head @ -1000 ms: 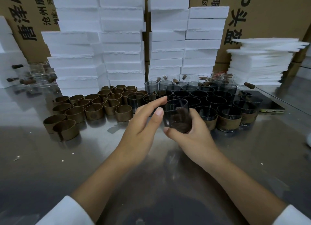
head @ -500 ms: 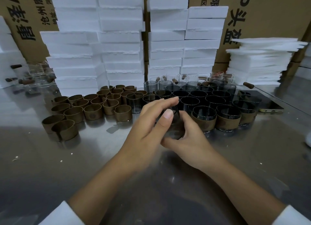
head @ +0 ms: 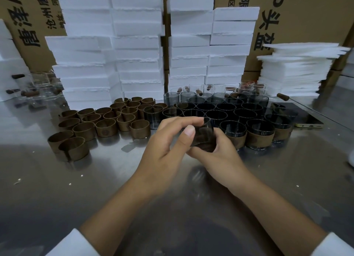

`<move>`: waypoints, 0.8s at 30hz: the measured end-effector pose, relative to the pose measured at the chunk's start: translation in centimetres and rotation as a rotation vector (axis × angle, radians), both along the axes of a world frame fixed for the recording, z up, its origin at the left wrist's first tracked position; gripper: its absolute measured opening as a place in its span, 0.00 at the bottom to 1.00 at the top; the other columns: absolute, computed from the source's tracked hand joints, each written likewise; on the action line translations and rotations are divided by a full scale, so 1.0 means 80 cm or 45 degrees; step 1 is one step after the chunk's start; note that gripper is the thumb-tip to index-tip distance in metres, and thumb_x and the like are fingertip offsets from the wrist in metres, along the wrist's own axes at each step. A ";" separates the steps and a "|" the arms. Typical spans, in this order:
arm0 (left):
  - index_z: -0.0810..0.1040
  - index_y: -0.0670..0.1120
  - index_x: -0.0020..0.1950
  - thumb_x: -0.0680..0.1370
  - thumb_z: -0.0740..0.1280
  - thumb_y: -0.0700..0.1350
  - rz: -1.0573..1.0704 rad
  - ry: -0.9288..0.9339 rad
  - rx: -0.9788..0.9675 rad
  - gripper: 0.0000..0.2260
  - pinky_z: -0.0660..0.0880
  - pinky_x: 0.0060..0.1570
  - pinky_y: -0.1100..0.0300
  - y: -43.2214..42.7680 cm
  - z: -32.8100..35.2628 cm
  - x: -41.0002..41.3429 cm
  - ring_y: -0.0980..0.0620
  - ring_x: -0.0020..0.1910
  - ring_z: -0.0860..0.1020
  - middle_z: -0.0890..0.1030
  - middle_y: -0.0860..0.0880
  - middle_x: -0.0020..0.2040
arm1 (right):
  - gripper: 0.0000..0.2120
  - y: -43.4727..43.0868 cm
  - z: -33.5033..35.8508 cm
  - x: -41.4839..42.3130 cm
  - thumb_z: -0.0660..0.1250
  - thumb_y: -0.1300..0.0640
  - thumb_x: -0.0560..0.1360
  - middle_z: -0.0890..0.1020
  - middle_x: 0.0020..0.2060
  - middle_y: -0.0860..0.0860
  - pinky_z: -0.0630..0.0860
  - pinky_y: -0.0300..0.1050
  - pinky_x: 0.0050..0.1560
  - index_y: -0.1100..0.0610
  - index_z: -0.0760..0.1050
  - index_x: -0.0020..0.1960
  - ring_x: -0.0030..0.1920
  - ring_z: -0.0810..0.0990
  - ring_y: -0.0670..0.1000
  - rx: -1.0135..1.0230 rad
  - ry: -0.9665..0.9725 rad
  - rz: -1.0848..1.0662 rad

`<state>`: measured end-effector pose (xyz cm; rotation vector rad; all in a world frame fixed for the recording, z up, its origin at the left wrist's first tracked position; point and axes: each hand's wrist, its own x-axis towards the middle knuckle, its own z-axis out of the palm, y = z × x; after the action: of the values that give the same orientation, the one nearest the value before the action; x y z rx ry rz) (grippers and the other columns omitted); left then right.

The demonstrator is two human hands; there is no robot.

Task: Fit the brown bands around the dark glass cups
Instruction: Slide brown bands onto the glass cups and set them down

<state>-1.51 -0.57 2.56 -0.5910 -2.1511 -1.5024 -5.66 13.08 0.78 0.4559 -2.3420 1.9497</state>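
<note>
From the head camera, a person holds one dark glass cup just above the shiny table, near the middle. The left hand comes at the cup from the left. Its fingers bend over the top rim and its thumb presses on the near side, so the cup is pinched between them. The right hand holds the cup from below and from the right, with its fingers curled under the bottom. The cup tips a little. Its lower part looks brownish, but it is too dark to tell if a band is on it.

To the left, loose brown bands stand upright in a bunch. Behind the hands, many dark cups stand packed close together. Just right of the hands, cups with bands stand in the front row. A phone lies flat further right. At the back, white foam boxes are stacked high, with cardboard boxes behind them
</note>
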 end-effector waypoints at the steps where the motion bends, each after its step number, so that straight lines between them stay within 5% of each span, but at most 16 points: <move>1: 0.78 0.53 0.59 0.76 0.55 0.58 0.013 0.002 0.007 0.19 0.67 0.61 0.69 -0.001 0.000 -0.001 0.58 0.64 0.72 0.79 0.52 0.59 | 0.17 0.001 0.000 -0.001 0.75 0.56 0.69 0.81 0.45 0.46 0.73 0.28 0.38 0.51 0.73 0.55 0.42 0.80 0.37 -0.005 -0.006 -0.013; 8: 0.79 0.52 0.57 0.78 0.56 0.55 0.101 0.015 0.089 0.16 0.70 0.60 0.64 -0.011 0.000 -0.007 0.54 0.61 0.76 0.82 0.55 0.53 | 0.16 0.001 0.001 -0.001 0.74 0.57 0.68 0.81 0.41 0.45 0.70 0.25 0.34 0.51 0.73 0.52 0.37 0.78 0.36 -0.082 -0.014 -0.052; 16: 0.76 0.55 0.62 0.79 0.53 0.54 0.200 -0.069 0.059 0.17 0.64 0.60 0.74 -0.012 -0.003 -0.012 0.63 0.64 0.71 0.79 0.61 0.58 | 0.17 0.001 0.002 0.001 0.74 0.61 0.68 0.81 0.35 0.34 0.70 0.24 0.36 0.49 0.73 0.52 0.38 0.79 0.34 -0.117 0.043 -0.010; 24: 0.72 0.59 0.66 0.77 0.52 0.58 0.126 -0.144 0.063 0.19 0.62 0.62 0.74 -0.012 -0.004 -0.010 0.66 0.67 0.67 0.77 0.63 0.62 | 0.20 0.000 0.002 0.004 0.73 0.66 0.67 0.81 0.43 0.43 0.77 0.32 0.46 0.48 0.73 0.53 0.44 0.81 0.39 -0.057 0.065 0.119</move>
<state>-2.31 -1.56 2.28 -0.3853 -2.1855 -1.5639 -5.37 13.05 0.94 0.6152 -2.2800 2.0002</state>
